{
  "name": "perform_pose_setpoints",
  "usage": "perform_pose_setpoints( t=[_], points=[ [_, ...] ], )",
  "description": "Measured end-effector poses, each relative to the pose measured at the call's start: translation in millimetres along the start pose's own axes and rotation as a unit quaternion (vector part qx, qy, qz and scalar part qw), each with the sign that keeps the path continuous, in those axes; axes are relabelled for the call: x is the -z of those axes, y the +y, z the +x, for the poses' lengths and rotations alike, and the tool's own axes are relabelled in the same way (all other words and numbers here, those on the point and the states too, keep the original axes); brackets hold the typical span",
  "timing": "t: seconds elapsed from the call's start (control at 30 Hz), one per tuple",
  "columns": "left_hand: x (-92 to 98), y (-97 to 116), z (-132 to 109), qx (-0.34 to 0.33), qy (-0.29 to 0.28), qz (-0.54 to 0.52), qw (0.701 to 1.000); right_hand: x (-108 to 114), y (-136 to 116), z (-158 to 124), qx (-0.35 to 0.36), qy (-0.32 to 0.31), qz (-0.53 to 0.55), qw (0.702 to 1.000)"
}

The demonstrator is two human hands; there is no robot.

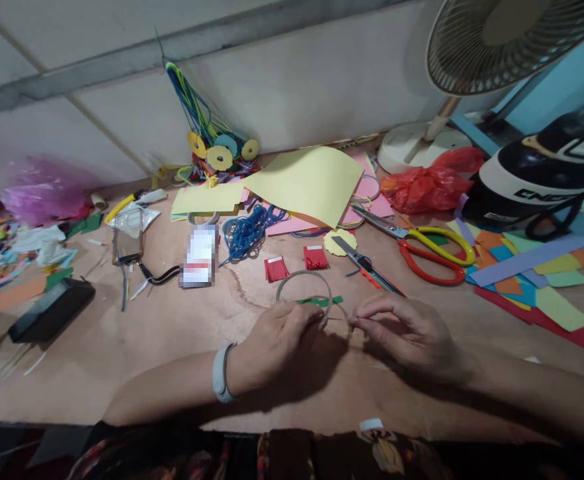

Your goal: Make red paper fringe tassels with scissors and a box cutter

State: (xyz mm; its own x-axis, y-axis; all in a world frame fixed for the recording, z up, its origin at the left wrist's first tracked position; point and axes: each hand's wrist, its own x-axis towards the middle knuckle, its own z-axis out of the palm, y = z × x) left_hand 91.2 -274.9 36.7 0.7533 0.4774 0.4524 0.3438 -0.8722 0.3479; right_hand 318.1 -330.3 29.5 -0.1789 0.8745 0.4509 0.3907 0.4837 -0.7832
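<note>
Left hand [275, 337] pinches a thin ring [305, 273] at its near edge; right hand [415, 337], fingertips together, holds a strand [339, 319] beside it. In view, the ring overlaps a green strip [317, 302], near red fringed pieces [277, 269].

Both forearms [172, 385] angle inward, the left hand [275, 339] curled with its back upward, the right hand [415, 339] pinching thumb against forefinger.

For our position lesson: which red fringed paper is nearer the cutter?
The red fringed paper on the right, beside the yellow scalloped disc; the other lies farther left.
</note>
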Motion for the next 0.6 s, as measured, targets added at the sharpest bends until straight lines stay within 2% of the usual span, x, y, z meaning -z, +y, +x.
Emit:
perform_pose_setpoints(
  t=[0.1, 0.33, 0.47, 0.6],
  points=[
    [2.4, 0, 0, 0.0, -0.006, 0.01, 1.0, 0, -1, 0, 0.005, 0.005, -0.002, 1.0],
    [-5.2, -6, -4, -0.018, 0.039, 0.031, 0.999, -2, 1, -1, 0.008, 0.005, 0.0, 1.0],
    [-5.2, -11, -3, -0.06, 0.034, 0.023, 0.997, 0, 2, 1, 0.022, 0.008, -0.007, 1.0],
    [-1.0, -13, -2, -0.067, 0.021, 0.019, 0.997, 0, 2, 1, 0.018, 0.009, -0.002, 1.0]
  ],
)
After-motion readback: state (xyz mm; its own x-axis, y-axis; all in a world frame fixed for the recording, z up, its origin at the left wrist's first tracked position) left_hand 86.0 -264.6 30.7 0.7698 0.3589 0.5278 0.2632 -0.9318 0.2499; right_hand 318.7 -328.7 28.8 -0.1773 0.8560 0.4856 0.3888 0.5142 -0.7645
